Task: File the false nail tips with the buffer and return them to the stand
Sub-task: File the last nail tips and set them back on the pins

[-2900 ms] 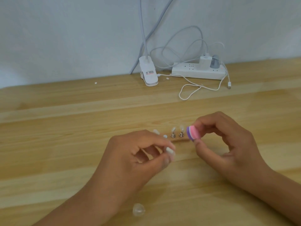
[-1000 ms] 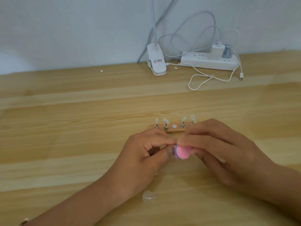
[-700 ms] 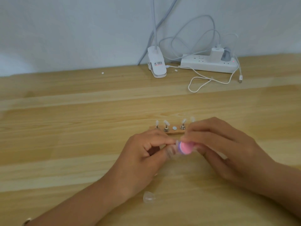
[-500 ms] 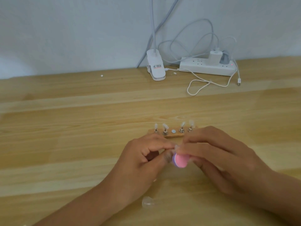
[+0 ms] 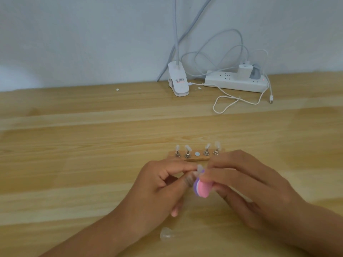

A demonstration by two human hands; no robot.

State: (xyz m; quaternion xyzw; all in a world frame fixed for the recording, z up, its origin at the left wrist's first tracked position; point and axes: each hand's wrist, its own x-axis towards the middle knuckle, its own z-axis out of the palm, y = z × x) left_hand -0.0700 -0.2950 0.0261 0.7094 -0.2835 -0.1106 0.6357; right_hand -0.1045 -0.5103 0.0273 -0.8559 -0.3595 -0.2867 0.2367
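My left hand (image 5: 159, 190) pinches a clear false nail tip (image 5: 199, 168) between thumb and forefinger, just in front of the stand. My right hand (image 5: 246, 184) grips a small round pink and purple buffer (image 5: 202, 189), which touches the tip from the right. Behind both hands lies the wooden stand (image 5: 196, 158) with several metal pegs that carry clear nail tips (image 5: 187, 148). Its middle spot shows only a bare round disc (image 5: 197, 154).
A small clear plastic cap (image 5: 167, 235) lies on the wooden table near my left forearm. At the back by the wall stand a white clip lamp base (image 5: 178, 81) and a white power strip (image 5: 235, 82) with plugs and loose cables (image 5: 225, 102).
My left hand picked a nail tip and brought it to the buffer. Over the last second the buffer has rubbed back and forth against the tip, both hands staying in front of the stand.
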